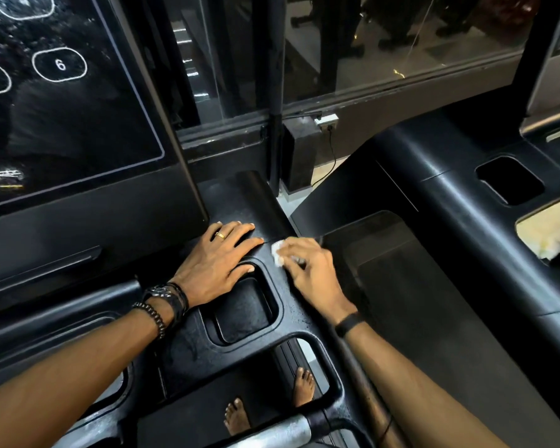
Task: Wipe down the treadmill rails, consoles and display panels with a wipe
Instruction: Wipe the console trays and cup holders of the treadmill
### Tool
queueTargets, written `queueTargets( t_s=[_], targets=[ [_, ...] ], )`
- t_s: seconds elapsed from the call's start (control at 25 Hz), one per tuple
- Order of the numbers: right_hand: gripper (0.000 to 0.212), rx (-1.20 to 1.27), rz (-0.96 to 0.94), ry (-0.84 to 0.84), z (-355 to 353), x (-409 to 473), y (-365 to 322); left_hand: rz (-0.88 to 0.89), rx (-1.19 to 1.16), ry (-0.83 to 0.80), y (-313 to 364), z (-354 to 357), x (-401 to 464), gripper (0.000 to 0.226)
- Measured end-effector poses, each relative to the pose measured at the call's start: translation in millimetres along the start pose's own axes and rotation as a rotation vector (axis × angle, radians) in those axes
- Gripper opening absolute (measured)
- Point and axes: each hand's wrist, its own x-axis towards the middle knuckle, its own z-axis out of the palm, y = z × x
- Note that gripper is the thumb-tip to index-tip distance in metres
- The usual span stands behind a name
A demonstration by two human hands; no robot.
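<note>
On the treadmill console (188,350), head view: your left hand (217,266) lies flat with fingers straight and spread, palm down beside the rim of the recessed cup holder (243,313), its thumb tip at the holder's upper edge. A ring sits on one finger; a watch and beaded bracelet (162,302) circle the wrist. Your right hand (307,270) has its fingers curled over a small white wipe (277,252), pressing it onto the console surface just right of the left fingertips; most of the wipe is hidden under the fingers. A dark band (349,323) circles the right wrist. Upper left, the display panel (62,92) shows an oval key marked 6 and a streaked glossy face. Right of the console stands a neighbouring treadmill (466,202) with its own recess, its belt lying close below your right forearm. Behind both runs a glass partition (385,53). Below, through the console openings, two bare feet (303,386) stand on the deck.
</note>
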Motion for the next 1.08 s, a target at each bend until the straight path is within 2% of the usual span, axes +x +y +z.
queueTargets(
  t_s=[0.08,0.16,0.24,0.28,0.36,0.48,0.6,0.72,0.84,0.96,1.08],
  targets=[
    [0.009,-0.05,-0.122,-0.038,-12.1,-34.6,3.6,0.002,0.009,0.019,1.7,1.4,-1.5,0.054],
    [0.012,-0.057,-0.044,0.025,-21.4,-36.5,17.4,0.004,0.025,0.041,1.3,0.5,-0.8,0.055],
    [0.013,-0.079,0.081,0.117,-13.2,-9.0,23.1,0.01,0.03,0.048,2.6,0.0,0.5,0.055],
    [0.014,-0.108,0.086,0.123,-4.0,4.9,15.2,0.011,0.027,0.046,3.7,0.6,0.0,0.055],
    [0.018,-0.13,-0.059,0.042,16.8,11.0,-14.1,0.016,0.023,0.051,4.2,1.4,-0.9,0.056],
    [0.019,-0.149,-0.228,-0.099,12.1,-33.7,-35.1,0.002,0.017,0.07,4.3,1.0,-1.5,0.058],
    [0.016,-0.17,-0.171,0.006,-13.8,-69.7,-18.1,-0.002,0.015,0.082,5.5,1.4,-1.2,0.058],
    [0.018,-0.222,-0.035,0.123,-3.4,-33.7,-15.2,0.006,0.013,0.089,5.0,-0.4,0.2,0.057],
    [0.023,-0.26,-0.078,0.046,17.1,-19.8,-41.5,0.014,0.008,0.098,5.8,-0.6,-0.3,0.057],
    [0.023,-0.261,-0.144,-0.057,9.3,-67.1,-57.7,-0.013,-0.001,0.081,6.1,-1.5,-1.1,0.057],
    [0.019,-0.248,-0.136,-0.005,-9.8,-110.9,-56.9,-0.023,0.018,0.071,7.2,-2.8,-1.8,0.055]
  ],
)
